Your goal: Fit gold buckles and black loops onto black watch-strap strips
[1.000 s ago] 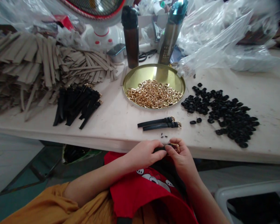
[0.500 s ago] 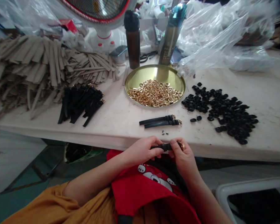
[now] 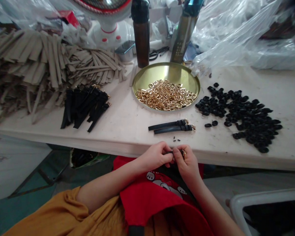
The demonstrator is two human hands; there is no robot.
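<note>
Head view: at the table's (image 3: 123, 144) front edge, the left hand (image 3: 158, 156) and right hand (image 3: 187, 164) pinch a black strap (image 3: 170, 152) between them, its gold buckle (image 3: 184, 154) at the right fingers. Fingers hide most of it, so exact contact is uncertain. The strap should handle light and pliable (the metal probably slicker); sound hold: the flat band beside the buckle.

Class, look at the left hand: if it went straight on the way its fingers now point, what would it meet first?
Most likely the right hand: it lies just ahead of the left hand, with the black strap held between the two. The exact gap in depth is unclear.
</note>
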